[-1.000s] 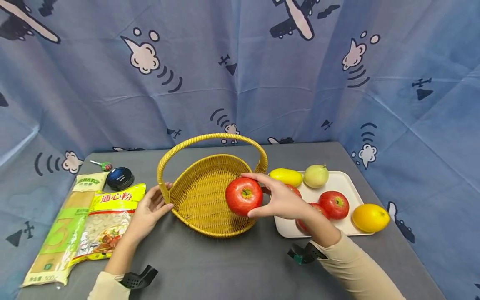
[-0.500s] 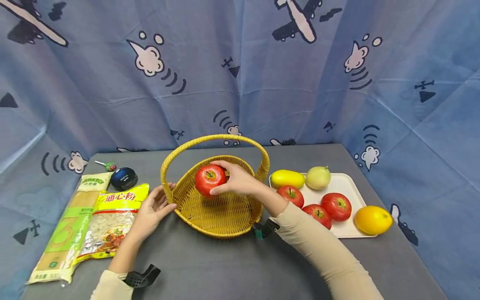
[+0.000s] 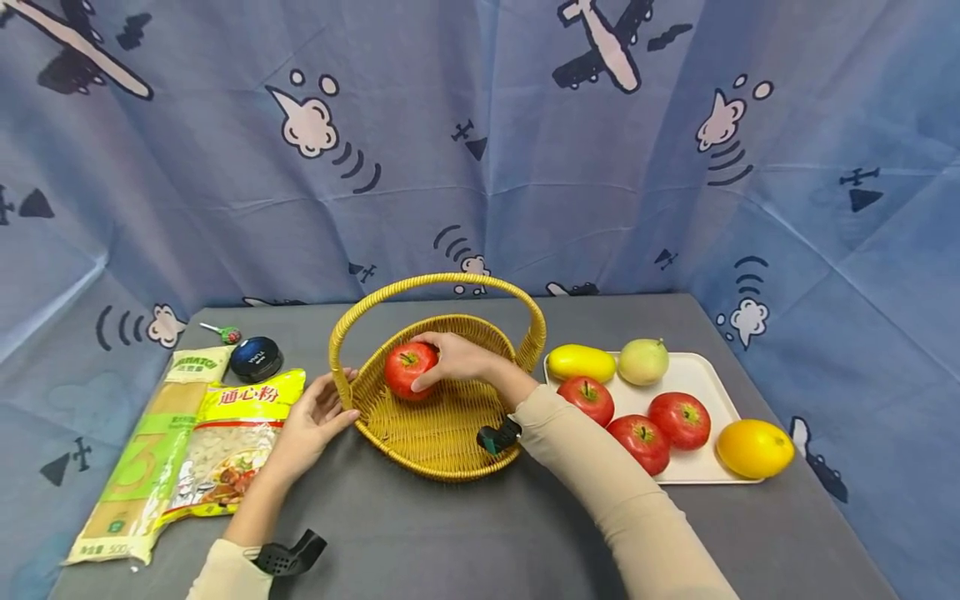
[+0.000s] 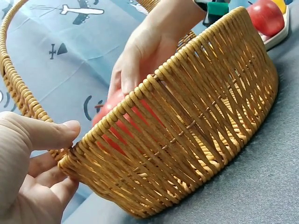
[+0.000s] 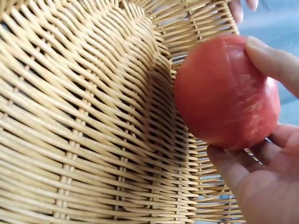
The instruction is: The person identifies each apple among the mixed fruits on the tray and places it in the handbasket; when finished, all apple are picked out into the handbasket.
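A yellow wicker basket (image 3: pixel 442 454) with a tall arched handle stands at mid-table. My left hand (image 3: pixel 311 425) grips its left end where the handle meets the rim; in the left wrist view the thumb (image 4: pixel 65 132) lies at the rim and the fingers bend below it. Inside the basket, near its left wall, my right hand (image 3: pixel 461 360) holds a red apple (image 3: pixel 408 371) between thumb and fingers. From the right wrist the apple (image 5: pixel 224 93) appears close to the woven wall, and I cannot tell whether it touches the bottom.
On the right, a white tray (image 3: pixel 716 383) bears several red apples (image 3: pixel 678 421), a yellow oblong fruit (image 3: pixel 581 363), a pale green fruit (image 3: pixel 643 362) and an orange-yellow fruit (image 3: pixel 753 448) at its edge. Left lie a noodle pack (image 3: pixel 142 450), pasta bag (image 3: pixel 232 450), dark tin (image 3: pixel 257 358) and lollipop (image 3: pixel 228 334).
My right hand has carried the apple leftward from the basket's right side and lowered it near the left wall. My left hand keeps its grip on the basket.
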Tool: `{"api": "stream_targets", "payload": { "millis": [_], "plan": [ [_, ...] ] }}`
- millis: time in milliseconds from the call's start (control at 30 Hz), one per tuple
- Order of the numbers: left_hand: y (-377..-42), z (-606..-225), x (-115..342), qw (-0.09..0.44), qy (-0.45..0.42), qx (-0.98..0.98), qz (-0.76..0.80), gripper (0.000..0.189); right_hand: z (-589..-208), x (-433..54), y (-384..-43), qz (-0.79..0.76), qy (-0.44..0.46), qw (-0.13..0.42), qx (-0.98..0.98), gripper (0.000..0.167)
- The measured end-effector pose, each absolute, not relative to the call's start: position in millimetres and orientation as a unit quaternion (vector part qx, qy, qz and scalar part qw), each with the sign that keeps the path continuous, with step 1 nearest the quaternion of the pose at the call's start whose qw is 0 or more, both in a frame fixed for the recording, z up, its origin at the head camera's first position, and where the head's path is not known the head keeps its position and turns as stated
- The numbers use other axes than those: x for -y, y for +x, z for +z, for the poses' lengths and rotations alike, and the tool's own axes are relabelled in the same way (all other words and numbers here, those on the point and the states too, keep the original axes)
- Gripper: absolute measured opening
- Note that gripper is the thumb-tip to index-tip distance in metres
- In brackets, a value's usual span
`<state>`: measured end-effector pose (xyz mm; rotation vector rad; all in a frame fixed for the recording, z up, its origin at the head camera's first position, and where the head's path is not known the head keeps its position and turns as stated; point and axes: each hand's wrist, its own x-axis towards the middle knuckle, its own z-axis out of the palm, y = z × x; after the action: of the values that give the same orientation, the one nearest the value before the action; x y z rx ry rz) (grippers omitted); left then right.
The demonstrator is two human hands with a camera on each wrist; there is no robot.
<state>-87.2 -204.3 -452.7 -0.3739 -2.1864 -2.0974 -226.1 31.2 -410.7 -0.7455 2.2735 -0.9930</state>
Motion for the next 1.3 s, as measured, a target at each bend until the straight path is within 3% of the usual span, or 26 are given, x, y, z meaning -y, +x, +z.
{"api": "stream_targets", "payload": {
  "millis": [800, 1300],
  "plan": [
    [-87.5, -454.7, 203.9, 0.036, -0.113, 0.72, -0.683, 0.059, -428.2, -28.3, -227.2, -0.387, -0.277, 0.341, -0.811, 0.081],
    [-86.0, -451.8, 202.9, 0.048, -0.118, 0.716, -0.686, 0.058, -409.5, -48.7, -220.9, -0.456, -0.32, 0.322, -0.766, 0.081]
  ]
}}
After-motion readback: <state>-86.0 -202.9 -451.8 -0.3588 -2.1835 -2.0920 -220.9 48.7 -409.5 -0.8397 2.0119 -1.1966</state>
